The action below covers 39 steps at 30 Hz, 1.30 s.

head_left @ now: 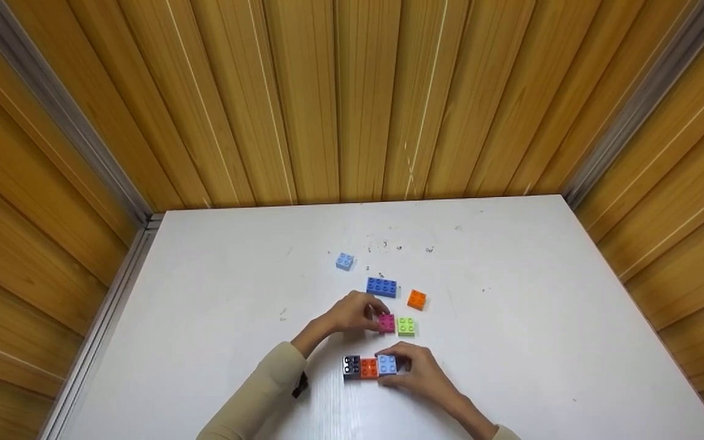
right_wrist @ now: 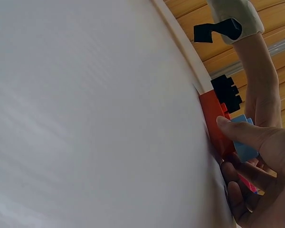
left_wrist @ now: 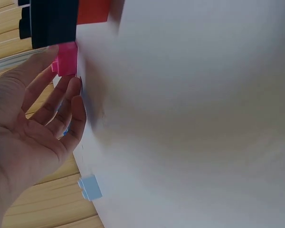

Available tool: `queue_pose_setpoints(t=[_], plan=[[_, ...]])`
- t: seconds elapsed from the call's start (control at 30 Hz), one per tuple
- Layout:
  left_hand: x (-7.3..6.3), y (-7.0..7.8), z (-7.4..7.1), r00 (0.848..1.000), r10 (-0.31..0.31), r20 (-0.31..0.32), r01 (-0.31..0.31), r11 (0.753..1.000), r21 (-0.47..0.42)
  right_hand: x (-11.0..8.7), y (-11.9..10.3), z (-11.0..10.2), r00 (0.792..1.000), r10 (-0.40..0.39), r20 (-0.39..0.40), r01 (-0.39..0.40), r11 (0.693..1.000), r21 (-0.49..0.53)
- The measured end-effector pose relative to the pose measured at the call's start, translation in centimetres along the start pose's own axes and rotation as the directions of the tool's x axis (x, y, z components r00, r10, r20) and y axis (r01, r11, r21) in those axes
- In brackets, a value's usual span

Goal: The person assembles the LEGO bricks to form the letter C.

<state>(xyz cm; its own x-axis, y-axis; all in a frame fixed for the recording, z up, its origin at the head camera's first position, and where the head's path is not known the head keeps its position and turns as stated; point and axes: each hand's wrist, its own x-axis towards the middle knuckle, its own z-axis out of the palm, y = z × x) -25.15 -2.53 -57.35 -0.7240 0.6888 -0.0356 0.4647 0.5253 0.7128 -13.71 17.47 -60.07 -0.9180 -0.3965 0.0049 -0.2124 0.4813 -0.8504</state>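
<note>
My left hand (head_left: pixel 355 311) pinches a small magenta brick (head_left: pixel 387 323) between thumb and fingers; in the left wrist view the magenta brick (left_wrist: pixel 67 59) shows at the fingertips. Beside it on the table lies a lime green brick (head_left: pixel 406 326). Nearer the front, my right hand (head_left: pixel 419 370) grips a light blue brick (head_left: pixel 387 365) at the right end of a red-orange brick (head_left: pixel 369 368). A black brick (head_left: pixel 351 366) sits on the left end of that red-orange brick. In the right wrist view, the right thumb (right_wrist: pixel 244 132) lies across the light blue brick and reaches the red-orange one.
Behind the left hand lie a long dark blue brick (head_left: pixel 382 287) and an orange brick (head_left: pixel 417 299). Farther back is another light blue brick (head_left: pixel 344 261). A white table (head_left: pixel 511 275) is enclosed by wood-patterned walls (head_left: pixel 364 104). A black strap end (head_left: pixel 300 385) hangs by the left sleeve.
</note>
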Motion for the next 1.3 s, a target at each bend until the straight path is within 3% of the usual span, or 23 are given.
queue_pose_setpoints(t=[0.27,0.53,0.67,0.8,1.1,1.3], plan=[[-1.7,-1.1,-1.7,1.0,0.009,0.006,-0.009,1.0,-0.001,0.0,0.0,-0.1,1.0,0.008,-0.004,-0.008,1.0,0.012],[-6.0,-3.3,-4.3,1.0,-0.007,0.022,0.007,1.0,-0.011,0.4,-0.2,0.7,1.0,0.015,0.005,-0.015,1.0,0.027],[-7.5,-3.7,-4.8,1.0,-0.022,0.009,0.022,1.0,-0.004,0.2,-0.1,0.6,1.0,0.022,0.002,-0.022,1.0,0.016],[-7.3,-3.5,-4.1,1.0,-0.005,-0.004,0.005,1.0,-0.016,0.0,0.0,0.1,1.0,0.023,-0.009,-0.023,1.0,-0.001],[-5.1,-2.7,-2.4,0.999,0.038,-0.017,-0.038,0.999,-0.007,0.2,0.0,0.0,1.0,0.009,-0.013,-0.009,1.0,0.002],[-5.4,-2.6,-2.1,0.998,0.032,-0.053,-0.033,0.999,-0.016,-0.2,0.2,0.1,1.0,0.008,-0.022,-0.007,1.0,0.015]])
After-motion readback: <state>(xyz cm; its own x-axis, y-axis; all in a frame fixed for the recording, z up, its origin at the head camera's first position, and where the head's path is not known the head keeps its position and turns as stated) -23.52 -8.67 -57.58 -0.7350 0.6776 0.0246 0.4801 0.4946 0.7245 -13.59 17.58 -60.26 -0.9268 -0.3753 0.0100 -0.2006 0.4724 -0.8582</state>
